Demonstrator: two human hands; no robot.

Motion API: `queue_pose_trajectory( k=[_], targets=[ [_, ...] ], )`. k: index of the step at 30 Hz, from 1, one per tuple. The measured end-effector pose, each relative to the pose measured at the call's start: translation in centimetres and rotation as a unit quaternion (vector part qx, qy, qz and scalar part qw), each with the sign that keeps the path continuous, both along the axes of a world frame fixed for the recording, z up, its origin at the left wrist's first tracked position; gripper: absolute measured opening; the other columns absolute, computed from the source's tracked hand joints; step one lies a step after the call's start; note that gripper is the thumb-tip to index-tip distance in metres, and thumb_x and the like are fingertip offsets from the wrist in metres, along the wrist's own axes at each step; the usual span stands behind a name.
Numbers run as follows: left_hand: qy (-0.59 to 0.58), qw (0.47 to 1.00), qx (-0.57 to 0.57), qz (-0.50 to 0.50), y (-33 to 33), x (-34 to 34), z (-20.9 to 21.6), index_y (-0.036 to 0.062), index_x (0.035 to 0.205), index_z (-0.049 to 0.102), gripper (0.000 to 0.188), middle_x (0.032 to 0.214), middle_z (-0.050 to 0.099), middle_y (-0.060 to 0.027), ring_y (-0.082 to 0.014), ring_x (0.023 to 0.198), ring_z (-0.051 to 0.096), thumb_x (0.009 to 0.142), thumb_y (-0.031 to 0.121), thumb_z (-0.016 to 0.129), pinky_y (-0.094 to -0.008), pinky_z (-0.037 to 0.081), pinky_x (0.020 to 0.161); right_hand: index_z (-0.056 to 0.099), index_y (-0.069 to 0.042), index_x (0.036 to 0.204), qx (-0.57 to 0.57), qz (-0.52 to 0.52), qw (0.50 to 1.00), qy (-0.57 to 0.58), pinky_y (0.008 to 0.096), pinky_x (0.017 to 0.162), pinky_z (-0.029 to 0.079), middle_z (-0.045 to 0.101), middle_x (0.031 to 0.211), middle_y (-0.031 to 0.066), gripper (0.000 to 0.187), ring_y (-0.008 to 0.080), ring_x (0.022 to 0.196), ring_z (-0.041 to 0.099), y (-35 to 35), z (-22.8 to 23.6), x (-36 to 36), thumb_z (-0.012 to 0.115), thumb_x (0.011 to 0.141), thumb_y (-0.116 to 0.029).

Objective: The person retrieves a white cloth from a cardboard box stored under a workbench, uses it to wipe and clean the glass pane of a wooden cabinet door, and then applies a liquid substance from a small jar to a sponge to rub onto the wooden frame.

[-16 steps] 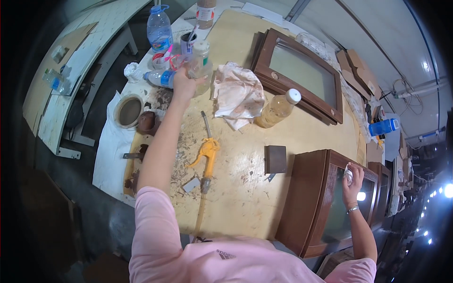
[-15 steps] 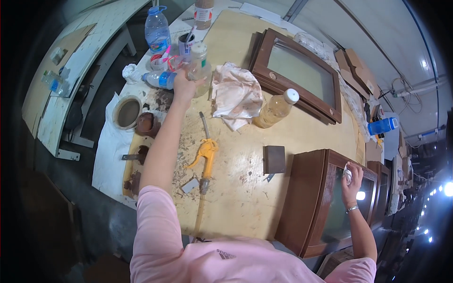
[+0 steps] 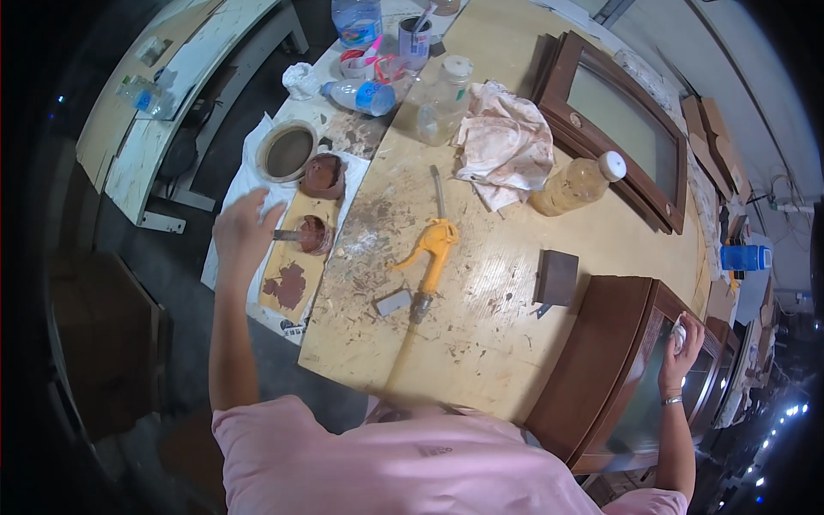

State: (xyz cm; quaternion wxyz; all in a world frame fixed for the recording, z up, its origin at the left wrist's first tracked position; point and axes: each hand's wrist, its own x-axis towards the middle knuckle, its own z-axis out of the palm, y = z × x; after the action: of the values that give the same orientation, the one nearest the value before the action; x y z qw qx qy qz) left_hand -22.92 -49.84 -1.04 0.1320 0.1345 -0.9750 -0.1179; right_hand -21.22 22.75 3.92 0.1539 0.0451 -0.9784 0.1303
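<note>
My left hand (image 3: 242, 233) hovers at the left edge of the workbench with its fingers apart. Its fingertips are close to the handle of a flat tool (image 3: 287, 234), whose other end rests in brown paste in a small cup (image 3: 318, 237); whether they touch cannot be made out. Beyond it stand a brown-stained cup (image 3: 323, 176) and a round tub (image 3: 287, 151) of dark liquid. At the right, my right hand (image 3: 676, 369) grips a white wad of cloth or paper (image 3: 680, 335) against the glazed front of a brown wooden cabinet (image 3: 571, 360).
A yellow air blow gun (image 3: 436, 249) with its hose lies mid-bench, near a dark block (image 3: 558, 277). Behind are a crumpled stained cloth (image 3: 505, 142), a yellowish liquid bottle (image 3: 575, 187), clear bottles (image 3: 442, 112), and stacked glazed doors (image 3: 614, 120).
My left hand has left the clear bottles at the back and come toward me, leftward to the tool's handle. My right hand stays on the cabinet with the wad. The view has shifted.
</note>
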Motion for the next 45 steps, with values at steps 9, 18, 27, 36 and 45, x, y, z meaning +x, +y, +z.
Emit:
queue_pose_trajectory(
  k=[9, 18, 27, 36, 45],
  targets=[
    [0.06, 0.996, 0.06, -0.006, 1.6, 1.5, 0.6, 0.0074, 0.086, 0.069, 0.008, 0.081, 0.063, -0.0099, -0.0302, 0.077, 0.064, 0.084, 0.014, 0.071, -0.0412, 0.048, 0.066, 0.058, -0.002, 0.126, -0.005, 0.0, 1.0, 0.003, 0.0416, 0.105, 0.041, 0.054, 0.124, 0.0161, 0.044, 0.0328, 0.12, 0.053, 0.9, -0.5, -0.1, 0.056, 0.085, -0.02],
    [0.071, 0.996, -0.052, -0.029, 2.5, -6.1, -1.3, 0.0109, 0.086, 0.069, 0.004, 0.085, 0.061, -0.0064, -0.0283, 0.089, 0.062, 0.083, 0.015, 0.069, -0.0437, 0.05, 0.073, 0.057, -0.003, 0.126, -0.006, 0.001, 1.0, 0.011, 0.042, 0.105, 0.04, 0.055, 0.12, 0.0161, 0.047, 0.0331, 0.117, 0.052, 0.0, -0.2, -0.3, 0.054, 0.079, -0.008],
    [0.029, 0.997, -0.024, -0.07, 2.3, -7.6, -0.9, 0.009, 0.084, 0.069, 0.005, 0.086, 0.062, -0.0082, -0.0301, 0.09, 0.063, 0.083, 0.014, 0.069, -0.0452, 0.049, 0.075, 0.057, -0.002, 0.124, -0.011, 0.001, 1.0, 0.019, 0.0426, 0.104, 0.04, 0.056, 0.12, 0.0163, 0.046, 0.0338, 0.115, 0.052, -0.3, -0.1, -0.2, 0.055, 0.079, -0.009],
    [0.081, 0.991, -0.049, -0.091, 1.8, -8.1, -1.0, 0.008, 0.084, 0.067, 0.006, 0.084, 0.061, -0.0101, -0.0335, 0.084, 0.063, 0.082, 0.013, 0.069, -0.0446, 0.048, 0.071, 0.058, -0.003, 0.124, -0.021, -0.005, 1.0, 0.01, 0.043, 0.103, 0.041, 0.055, 0.12, 0.0163, 0.046, 0.0334, 0.116, 0.052, -0.2, -0.1, -0.2, 0.054, 0.078, -0.006],
    [0.066, 0.99, -0.087, -0.089, 1.7, -8.1, -0.7, 0.0082, 0.082, 0.066, 0.004, 0.083, 0.06, -0.0092, -0.0309, 0.087, 0.062, 0.081, 0.012, 0.069, -0.0441, 0.049, 0.071, 0.058, -0.002, 0.123, -0.004, 0.004, 1.0, 0.012, 0.0411, 0.103, 0.042, 0.056, 0.119, 0.0161, 0.045, 0.033, 0.115, 0.053, -0.8, 0.3, -0.3, 0.053, 0.079, -0.004]
  ],
)
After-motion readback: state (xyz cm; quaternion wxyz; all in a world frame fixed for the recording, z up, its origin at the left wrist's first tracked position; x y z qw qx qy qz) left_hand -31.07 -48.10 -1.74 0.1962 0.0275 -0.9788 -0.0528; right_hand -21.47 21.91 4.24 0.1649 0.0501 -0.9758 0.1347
